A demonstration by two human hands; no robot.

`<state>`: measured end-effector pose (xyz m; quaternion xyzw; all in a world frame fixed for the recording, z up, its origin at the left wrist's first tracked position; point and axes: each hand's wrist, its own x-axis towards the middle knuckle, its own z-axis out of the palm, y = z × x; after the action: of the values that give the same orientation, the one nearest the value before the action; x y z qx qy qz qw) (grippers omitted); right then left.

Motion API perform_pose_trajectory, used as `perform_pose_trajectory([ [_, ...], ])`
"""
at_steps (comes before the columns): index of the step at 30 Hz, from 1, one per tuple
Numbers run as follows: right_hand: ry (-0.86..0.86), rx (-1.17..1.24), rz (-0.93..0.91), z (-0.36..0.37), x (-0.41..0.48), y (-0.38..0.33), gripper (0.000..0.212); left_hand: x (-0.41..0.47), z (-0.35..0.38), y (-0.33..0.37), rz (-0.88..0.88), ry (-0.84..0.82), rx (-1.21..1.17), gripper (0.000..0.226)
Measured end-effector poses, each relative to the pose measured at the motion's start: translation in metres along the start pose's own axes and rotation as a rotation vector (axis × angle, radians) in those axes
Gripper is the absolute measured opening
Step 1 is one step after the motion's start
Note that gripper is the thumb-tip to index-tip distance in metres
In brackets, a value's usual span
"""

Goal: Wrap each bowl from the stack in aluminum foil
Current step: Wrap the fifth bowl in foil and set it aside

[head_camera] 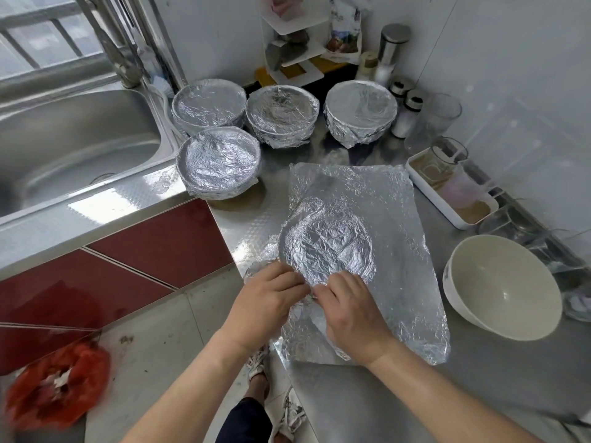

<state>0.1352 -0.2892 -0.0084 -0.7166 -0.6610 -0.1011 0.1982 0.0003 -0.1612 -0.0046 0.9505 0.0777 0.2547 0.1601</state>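
A bowl covered in crinkled aluminum foil (329, 247) lies near the counter's front edge, on a large flat foil sheet (396, 225). My left hand (265, 302) and my right hand (351, 308) meet at the bowl's near rim, and both pinch the foil there with curled fingers. Several foil-wrapped bowls stand at the back: one (209, 103) by the sink, one (283, 115) in the middle, one (359, 111) to the right, and one (219, 163) closer to me. A bare white bowl (499, 286) stands to the right of the sheet.
A steel sink (73, 139) lies to the left. A white tray (447, 215) with a glass jar, shakers (407, 115) and glasses line the right wall. A white corner rack (297, 49) stands at the back. A red bag (57, 388) sits on the floor.
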Motion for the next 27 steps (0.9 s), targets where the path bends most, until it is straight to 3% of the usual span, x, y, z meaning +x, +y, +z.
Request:
perform_pose_trajectory([
  [7, -0.002, -0.036, 0.22, 0.009, 0.012, -0.032, 0.013, -0.002, -0.007, -0.016, -0.101, -0.014, -0.022, 0.016],
  [9, -0.052, 0.039, 0.286, 0.011, 0.013, -0.035, 0.012, -0.003, -0.009, -0.02, -0.152, -0.047, -0.035, 0.017],
  [13, -0.103, 0.278, 0.411, -0.006, 0.007, -0.024, 0.028, -0.003, -0.015, -0.013, -0.235, -0.125, -0.068, 0.026],
  [19, -0.179, 0.158, 0.241, -0.011, -0.006, -0.002, 0.023, 0.001, -0.007, -0.003, -0.171, -0.146, -0.062, 0.013],
  [27, -0.043, 0.08, 0.093, 0.006, -0.011, 0.001, 0.006, -0.004, 0.005, -0.001, -0.166, -0.027, -0.043, 0.016],
])
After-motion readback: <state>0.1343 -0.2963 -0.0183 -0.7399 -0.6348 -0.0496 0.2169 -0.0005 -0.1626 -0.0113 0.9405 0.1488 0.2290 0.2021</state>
